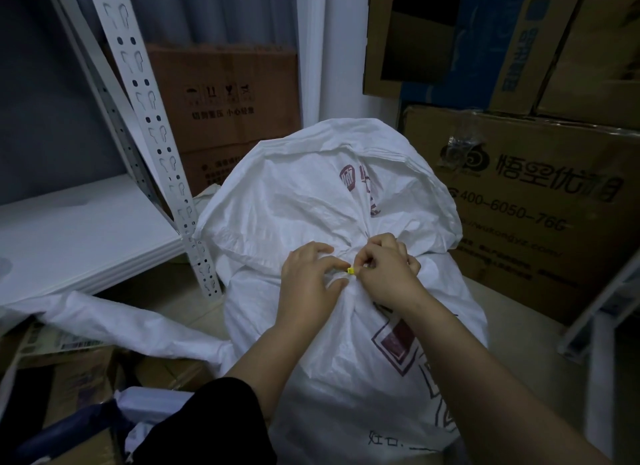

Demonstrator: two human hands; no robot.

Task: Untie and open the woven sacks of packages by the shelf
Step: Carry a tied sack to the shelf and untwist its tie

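Note:
A full white woven sack [311, 201] with dark red print stands on the floor in front of me, its neck gathered and bound by a small yellow tie [351, 270]. My left hand [308, 284] clasps the bunched neck just left of the tie. My right hand [389, 267] pinches the yellow tie between thumb and fingers. Above the tie the sack's loose top fans out wide. A second white woven sack [114, 322] lies flat and limp on the floor to the left.
A white metal shelf [79, 236] with a perforated upright [152, 125] stands at the left. Brown cardboard boxes [228, 97] sit behind the sack, and big printed cartons [540, 194] are stacked at the right. Boxes and wrapped parcels [79, 388] lie at the lower left.

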